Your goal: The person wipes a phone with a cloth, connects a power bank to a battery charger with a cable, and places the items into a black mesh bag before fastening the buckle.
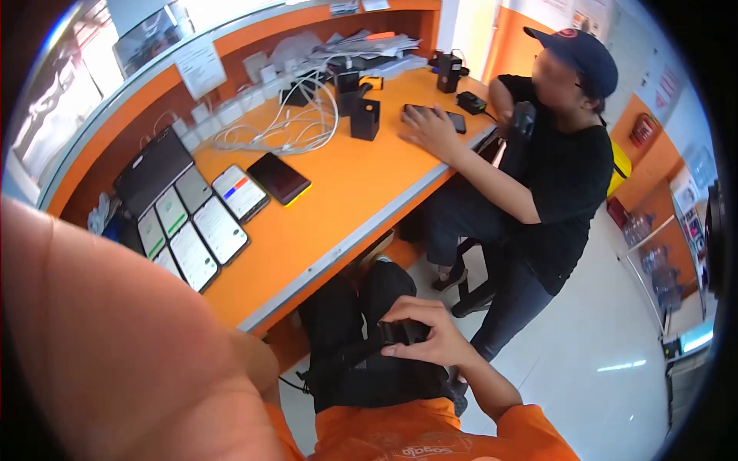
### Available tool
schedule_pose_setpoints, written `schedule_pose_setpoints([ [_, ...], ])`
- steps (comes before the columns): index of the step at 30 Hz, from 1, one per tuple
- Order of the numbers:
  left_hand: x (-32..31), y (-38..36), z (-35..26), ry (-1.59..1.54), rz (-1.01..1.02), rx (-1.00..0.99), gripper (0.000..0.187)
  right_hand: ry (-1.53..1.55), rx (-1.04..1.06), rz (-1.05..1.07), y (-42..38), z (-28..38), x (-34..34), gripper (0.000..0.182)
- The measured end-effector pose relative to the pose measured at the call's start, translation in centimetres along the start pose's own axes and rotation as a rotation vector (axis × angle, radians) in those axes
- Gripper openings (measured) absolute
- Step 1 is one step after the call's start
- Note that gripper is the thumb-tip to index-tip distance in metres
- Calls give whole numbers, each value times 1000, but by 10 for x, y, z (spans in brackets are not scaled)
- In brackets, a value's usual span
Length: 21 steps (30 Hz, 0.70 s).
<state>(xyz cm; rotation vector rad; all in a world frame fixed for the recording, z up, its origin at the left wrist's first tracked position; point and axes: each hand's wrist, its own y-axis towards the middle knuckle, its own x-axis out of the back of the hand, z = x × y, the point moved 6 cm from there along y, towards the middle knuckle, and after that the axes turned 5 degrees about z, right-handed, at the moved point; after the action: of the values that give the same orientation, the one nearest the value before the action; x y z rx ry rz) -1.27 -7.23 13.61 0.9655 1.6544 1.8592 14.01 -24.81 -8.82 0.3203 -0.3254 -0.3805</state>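
Very close to the camera, my left hand [115, 338] fills the lower left of the view; its palm side shows, but its fingers are out of sight. Over my lap, my right hand [434, 330] pinches a small black device [401, 332] between thumb and fingers. A black strap or cable lies beside it on my dark trousers. On the orange desk [330, 215] are several phones with lit screens [221, 229], laid close together, and a dark phone with a yellow edge [279, 178].
White cables [307, 131], a black box [364, 120] and papers [369, 50] lie along the desk's back. A person in a black shirt [569, 177] sits at the right, one hand by a black phone [453, 121]. The desk's metal edge [338, 250] runs before my knees.
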Motion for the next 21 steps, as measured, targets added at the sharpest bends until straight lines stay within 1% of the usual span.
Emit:
schedule_pose_setpoints([
  [4,-3,4,5,44,-2,23,68,-46,-59,33,0,3,3,37],
  [5,-4,5,6,49,-1,30,68,-25,-10,16,1,5,3,37],
  [12,-3,7,7,98,18,25,69,-16,61,56,0,9,-1,39],
  [21,-2,10,14,124,51,51,70,-9,32,40,-4,13,-2,39],
])
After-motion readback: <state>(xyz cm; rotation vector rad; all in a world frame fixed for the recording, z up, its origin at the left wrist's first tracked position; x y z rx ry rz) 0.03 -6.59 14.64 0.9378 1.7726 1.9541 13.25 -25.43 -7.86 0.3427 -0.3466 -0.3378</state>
